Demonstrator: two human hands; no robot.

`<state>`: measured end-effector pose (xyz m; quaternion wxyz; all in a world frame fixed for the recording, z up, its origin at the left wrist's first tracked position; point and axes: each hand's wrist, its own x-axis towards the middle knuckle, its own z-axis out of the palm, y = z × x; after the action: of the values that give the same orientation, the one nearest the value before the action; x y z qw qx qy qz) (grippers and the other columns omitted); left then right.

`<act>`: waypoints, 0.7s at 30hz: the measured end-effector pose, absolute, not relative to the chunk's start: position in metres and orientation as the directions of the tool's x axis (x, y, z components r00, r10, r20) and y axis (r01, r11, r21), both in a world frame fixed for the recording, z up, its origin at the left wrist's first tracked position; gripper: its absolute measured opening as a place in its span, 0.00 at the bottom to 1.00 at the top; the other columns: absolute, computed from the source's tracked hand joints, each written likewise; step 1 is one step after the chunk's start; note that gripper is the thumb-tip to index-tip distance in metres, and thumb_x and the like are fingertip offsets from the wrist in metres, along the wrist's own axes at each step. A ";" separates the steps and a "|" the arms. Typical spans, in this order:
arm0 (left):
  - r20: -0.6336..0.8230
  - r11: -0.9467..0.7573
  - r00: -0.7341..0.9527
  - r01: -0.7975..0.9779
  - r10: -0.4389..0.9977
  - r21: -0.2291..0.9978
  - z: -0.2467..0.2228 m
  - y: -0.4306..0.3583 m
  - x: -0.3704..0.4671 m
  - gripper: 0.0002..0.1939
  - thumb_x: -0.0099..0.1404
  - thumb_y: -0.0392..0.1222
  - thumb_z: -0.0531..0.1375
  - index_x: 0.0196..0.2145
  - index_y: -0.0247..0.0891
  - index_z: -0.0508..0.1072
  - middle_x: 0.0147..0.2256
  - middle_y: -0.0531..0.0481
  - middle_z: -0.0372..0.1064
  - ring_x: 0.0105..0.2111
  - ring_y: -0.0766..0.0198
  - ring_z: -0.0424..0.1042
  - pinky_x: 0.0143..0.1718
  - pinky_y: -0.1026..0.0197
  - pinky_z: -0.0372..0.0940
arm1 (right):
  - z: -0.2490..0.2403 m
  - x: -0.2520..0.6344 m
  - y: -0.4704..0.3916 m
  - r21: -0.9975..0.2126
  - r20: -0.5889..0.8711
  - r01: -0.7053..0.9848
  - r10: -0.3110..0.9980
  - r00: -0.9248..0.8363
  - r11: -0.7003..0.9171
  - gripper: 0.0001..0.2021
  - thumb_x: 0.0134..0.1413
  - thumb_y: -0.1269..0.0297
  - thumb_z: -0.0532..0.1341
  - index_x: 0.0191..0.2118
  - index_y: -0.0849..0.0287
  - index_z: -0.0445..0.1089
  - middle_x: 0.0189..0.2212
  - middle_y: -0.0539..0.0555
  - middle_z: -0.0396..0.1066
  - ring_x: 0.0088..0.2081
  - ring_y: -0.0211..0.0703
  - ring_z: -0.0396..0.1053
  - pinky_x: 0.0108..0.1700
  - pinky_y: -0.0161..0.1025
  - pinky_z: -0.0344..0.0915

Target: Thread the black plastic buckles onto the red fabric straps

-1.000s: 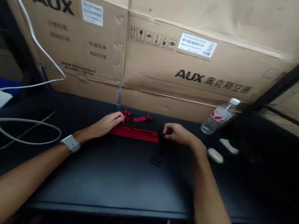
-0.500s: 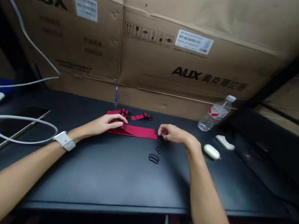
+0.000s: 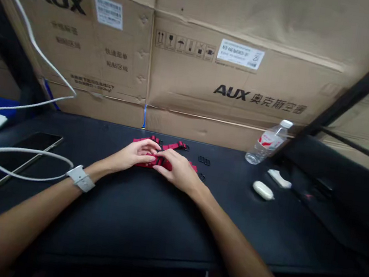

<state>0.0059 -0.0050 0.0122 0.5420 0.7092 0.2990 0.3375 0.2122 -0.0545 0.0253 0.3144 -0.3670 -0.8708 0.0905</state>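
A red webbing strap point(image 3: 195, 167) lies across the dark table, largely covered by both hands. My left hand point(image 3: 135, 154) curls over its left part, thumb and fingertips pressing on it. Beside it, my right hand point(image 3: 180, 169) pinches at the strap's middle, with fingertips almost meeting those of the left. Between the hands shows a bit of a black buckle point(image 3: 159, 160); its exact form is hidden. Behind them sit shorter red straps point(image 3: 179, 145) with black fittings. To the right of my right hand are black slider buckles point(image 3: 204, 160) and a small black hook point(image 3: 202, 177).
A water bottle point(image 3: 269, 142) stands at the back right, near a white oval case point(image 3: 263, 190) and a white piece point(image 3: 279, 178). On the left are a phone point(image 3: 35, 151) and a looping white cable point(image 3: 30, 150). Large cartons point(image 3: 186, 78) rise behind.
My right hand has moved left from the loose black fittings onto the strap beside my left hand. The oval buckle is gone from its former spot, and the slider buckles have come into sight.
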 end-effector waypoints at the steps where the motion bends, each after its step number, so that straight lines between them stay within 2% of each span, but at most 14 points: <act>1: 0.154 -0.235 0.591 0.062 0.792 0.970 0.013 -0.005 0.006 0.19 0.57 0.44 0.64 0.46 0.37 0.67 0.37 0.50 0.69 0.37 0.63 0.70 0.39 0.60 0.67 | 0.023 0.210 -0.055 -0.388 0.499 0.579 0.691 -0.522 0.717 0.15 0.57 0.63 0.60 0.50 0.59 0.67 0.42 0.56 0.70 0.43 0.42 0.68 0.49 0.40 0.64; 6: 0.153 -0.269 0.551 0.137 0.821 0.953 0.014 -0.003 0.006 0.14 0.60 0.48 0.60 0.40 0.37 0.68 0.27 0.54 0.67 0.25 0.69 0.66 0.28 0.65 0.62 | 0.018 0.215 -0.049 -0.371 0.581 0.589 0.674 -0.456 0.718 0.17 0.55 0.67 0.61 0.51 0.59 0.66 0.46 0.58 0.69 0.47 0.45 0.68 0.52 0.41 0.64; 13: 0.167 -0.323 0.475 0.266 0.864 0.908 0.015 0.005 -0.003 0.12 0.61 0.49 0.57 0.35 0.36 0.67 0.22 0.56 0.63 0.21 0.68 0.61 0.23 0.67 0.55 | 0.018 0.222 -0.039 -0.363 0.562 0.607 0.686 -0.463 0.707 0.17 0.54 0.65 0.62 0.50 0.60 0.68 0.43 0.58 0.70 0.41 0.43 0.69 0.48 0.40 0.66; 16: 0.196 -0.378 0.416 0.417 0.888 0.826 0.015 0.011 -0.012 0.11 0.60 0.48 0.56 0.33 0.37 0.66 0.22 0.56 0.63 0.23 0.66 0.62 0.26 0.65 0.56 | 0.022 0.237 -0.032 -0.362 0.519 0.636 0.714 -0.470 0.681 0.16 0.52 0.65 0.63 0.48 0.61 0.70 0.38 0.56 0.71 0.35 0.40 0.68 0.43 0.39 0.66; 21: 0.154 -0.410 0.408 0.670 0.900 0.618 0.012 0.020 -0.023 0.09 0.60 0.46 0.53 0.32 0.38 0.67 0.23 0.55 0.65 0.25 0.64 0.63 0.28 0.64 0.55 | 0.024 0.261 -0.024 -0.383 0.419 0.671 0.767 -0.486 0.635 0.15 0.50 0.64 0.64 0.45 0.62 0.73 0.30 0.53 0.70 0.29 0.37 0.66 0.36 0.36 0.64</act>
<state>-0.0228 0.0201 0.0116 0.2386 0.8045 0.4879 0.2404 0.2608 -0.0235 0.0243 0.2851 -0.4191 -0.8580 0.0838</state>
